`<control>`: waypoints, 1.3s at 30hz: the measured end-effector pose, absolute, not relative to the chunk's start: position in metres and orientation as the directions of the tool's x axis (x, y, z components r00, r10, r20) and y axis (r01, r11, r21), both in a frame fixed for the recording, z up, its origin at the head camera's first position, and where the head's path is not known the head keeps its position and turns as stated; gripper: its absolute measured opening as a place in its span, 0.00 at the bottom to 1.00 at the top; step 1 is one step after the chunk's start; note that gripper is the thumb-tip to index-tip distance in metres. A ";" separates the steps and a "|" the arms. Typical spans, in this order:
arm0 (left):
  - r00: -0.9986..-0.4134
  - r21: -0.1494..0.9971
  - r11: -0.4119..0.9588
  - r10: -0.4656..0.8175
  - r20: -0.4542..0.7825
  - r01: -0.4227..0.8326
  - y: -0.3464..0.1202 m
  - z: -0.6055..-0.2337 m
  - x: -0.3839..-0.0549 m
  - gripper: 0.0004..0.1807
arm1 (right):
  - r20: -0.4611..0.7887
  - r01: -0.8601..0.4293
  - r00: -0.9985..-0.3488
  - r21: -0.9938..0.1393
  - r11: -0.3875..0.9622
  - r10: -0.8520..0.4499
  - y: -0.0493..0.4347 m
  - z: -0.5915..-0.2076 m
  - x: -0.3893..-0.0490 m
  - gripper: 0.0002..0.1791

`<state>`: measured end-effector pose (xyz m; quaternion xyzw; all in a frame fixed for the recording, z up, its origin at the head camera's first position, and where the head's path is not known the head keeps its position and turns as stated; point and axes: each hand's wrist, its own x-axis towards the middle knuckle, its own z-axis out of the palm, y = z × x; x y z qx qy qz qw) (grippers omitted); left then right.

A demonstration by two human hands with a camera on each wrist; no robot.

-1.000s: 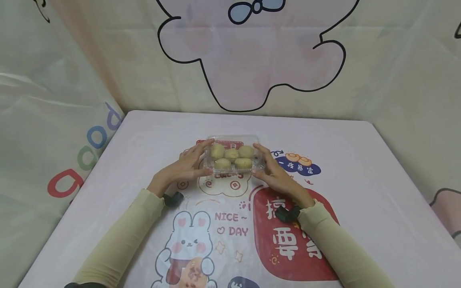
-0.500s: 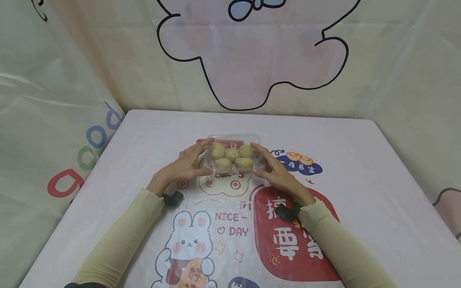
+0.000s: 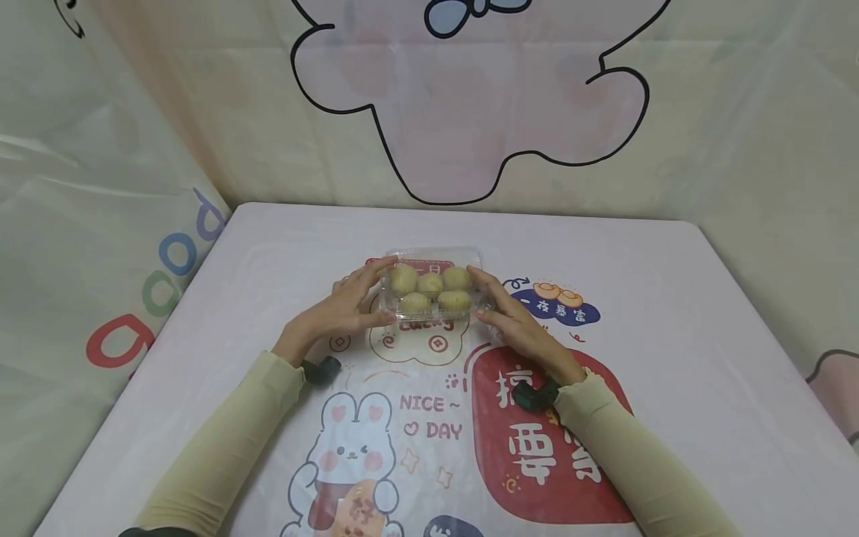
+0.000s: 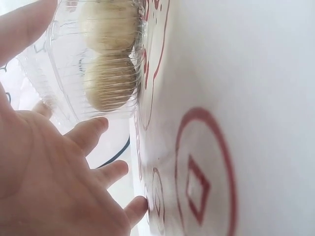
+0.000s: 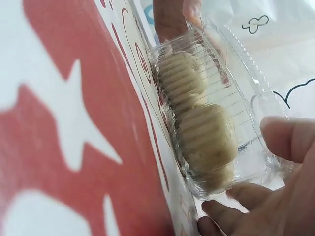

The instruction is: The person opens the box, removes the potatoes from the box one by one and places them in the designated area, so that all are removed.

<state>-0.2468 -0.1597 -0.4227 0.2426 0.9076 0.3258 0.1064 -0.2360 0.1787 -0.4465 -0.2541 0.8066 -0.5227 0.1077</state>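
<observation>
A clear plastic clamshell box (image 3: 470,258) sits toward the back of the table. Inside are several roundish pale yellow things (image 3: 429,284) that look like small potatoes. My left hand (image 3: 341,307) grips the box's left end, thumb at the front corner and forefinger at the back one. In the left wrist view, its other fingers (image 4: 114,172) spread out past the box. At the right end my right hand (image 3: 517,321) holds the box between thumb and fingers. The right wrist view shows that thumb (image 5: 285,137) at the lid's rim and fingertips (image 5: 248,194) beside the lower end.
The white tabletop (image 3: 705,358) has printed cartoons and a red patch (image 3: 490,477). Behind it hangs a curtain (image 3: 443,134) with a pink figure, and another curtain (image 3: 101,246) stands along the left side. A dark wrist camera (image 3: 537,397) sits at the right wrist.
My right thumb has shifted slightly up and right at the box's front corner, and the right forefinger has slid a little inward. The left hand and the box stay almost still.
</observation>
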 end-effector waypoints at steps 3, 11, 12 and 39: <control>-0.859 0.645 0.668 0.510 -0.035 0.371 -0.160 -0.423 -0.247 0.53 | 0.103 -0.298 -0.850 -0.902 0.311 -0.517 0.180 -0.446 -0.237 0.37; -0.860 0.658 0.661 0.508 -0.041 0.359 -0.162 -0.422 -0.246 0.53 | 0.147 -0.372 -0.837 -0.860 0.350 -0.527 0.184 -0.443 -0.239 0.40; -0.860 0.659 0.662 0.508 -0.043 0.358 -0.162 -0.422 -0.246 0.53 | 0.156 -0.385 -0.837 -0.849 0.363 -0.525 0.184 -0.443 -0.239 0.40; -0.863 0.717 0.631 0.499 -0.082 0.297 -0.164 -0.422 -0.250 0.61 | 0.519 -0.665 -0.746 -0.605 0.438 -0.416 0.191 -0.426 -0.250 0.31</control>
